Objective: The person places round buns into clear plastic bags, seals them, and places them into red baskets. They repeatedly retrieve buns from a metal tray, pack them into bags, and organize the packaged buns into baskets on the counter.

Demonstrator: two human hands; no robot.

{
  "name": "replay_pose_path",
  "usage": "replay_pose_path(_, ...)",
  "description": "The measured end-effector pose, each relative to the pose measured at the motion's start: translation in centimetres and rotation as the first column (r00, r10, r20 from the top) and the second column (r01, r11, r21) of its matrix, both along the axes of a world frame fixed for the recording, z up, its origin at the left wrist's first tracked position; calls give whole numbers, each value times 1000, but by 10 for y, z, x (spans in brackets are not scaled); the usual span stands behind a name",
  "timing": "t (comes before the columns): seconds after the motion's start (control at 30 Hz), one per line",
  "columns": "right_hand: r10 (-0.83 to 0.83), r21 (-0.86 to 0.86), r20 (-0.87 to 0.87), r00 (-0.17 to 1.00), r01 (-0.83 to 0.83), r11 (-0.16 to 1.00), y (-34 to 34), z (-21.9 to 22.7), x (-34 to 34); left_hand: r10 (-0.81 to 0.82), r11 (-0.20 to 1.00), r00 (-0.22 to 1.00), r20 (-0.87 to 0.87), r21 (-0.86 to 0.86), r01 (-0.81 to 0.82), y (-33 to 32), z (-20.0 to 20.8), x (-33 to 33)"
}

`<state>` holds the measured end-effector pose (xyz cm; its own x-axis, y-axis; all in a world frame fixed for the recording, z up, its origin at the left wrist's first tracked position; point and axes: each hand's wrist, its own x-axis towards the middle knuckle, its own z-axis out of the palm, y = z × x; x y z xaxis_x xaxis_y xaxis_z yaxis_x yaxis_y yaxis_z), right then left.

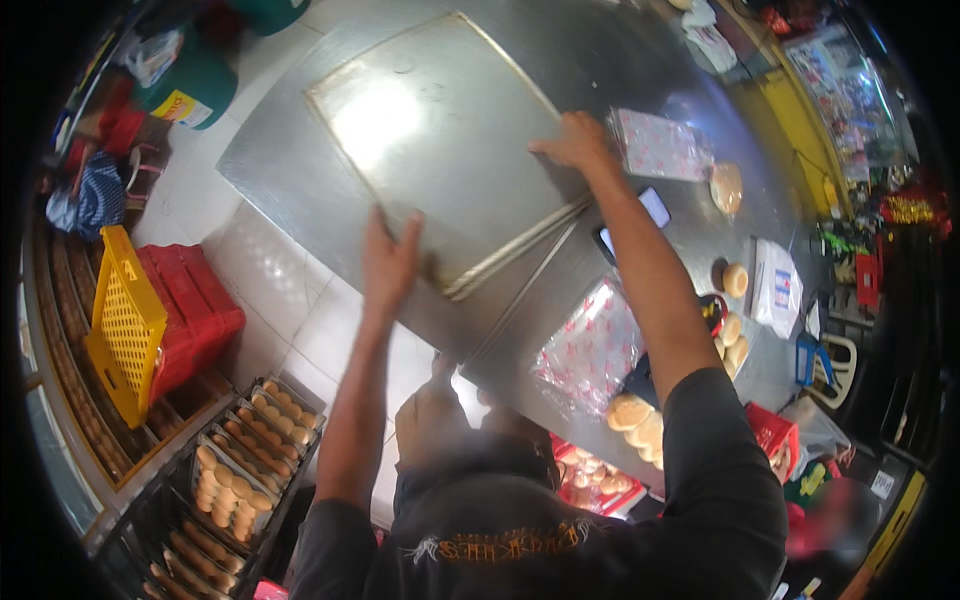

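A wide, shallow metal baking tray (455, 150) with a pale raised rim lies over the steel table (270, 130). My left hand (390, 258) grips its left side near the closest corner, thumb on the upper side and fingers along the rim. On the opposite side, my right hand (578, 145) holds the right edge, its thumb reaching over the surface. The fingers under the rim are partly hidden. Just beyond my right hand sits a clear-wrapped stack with a pink pattern (660, 145). Beside my right forearm lies a phone (654, 206).
Patterned plastic bags (595, 345) and bread rolls (640, 425) lie on the table's near right. Racked trays of rolls (235, 490) stand at lower left. A red crate (195, 310) and a yellow crate (130, 325) are at left, with a green bin (195, 85) behind.
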<state>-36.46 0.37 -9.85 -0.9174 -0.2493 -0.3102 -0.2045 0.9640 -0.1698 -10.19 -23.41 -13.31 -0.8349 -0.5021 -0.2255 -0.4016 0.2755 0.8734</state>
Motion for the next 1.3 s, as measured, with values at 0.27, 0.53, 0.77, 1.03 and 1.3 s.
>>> replay_pose_path(0.27,-44,-354,271,961,142,924,-23,-3,215,13,976,983,182,-217,28,-131,24,-6)
replay_pose_path(0.53,-52,-520,575,816,413,748,-2,-14,360,-444,582,869,216,-669,463,-127,6,9)
replay_pose_path(0.77,-122,-621,487,865,441,648,13,-9,350,-446,573,830,335,-606,553,-145,5,-4)
replay_pose_path(1.03,-463,-533,-247,851,279,799,125,28,437,-854,503,519,40,-193,843,103,65,55)
replay_pose_path(1.3,-459,-612,-234,857,237,754,166,4,418,-986,70,146,79,-600,797,217,8,127)
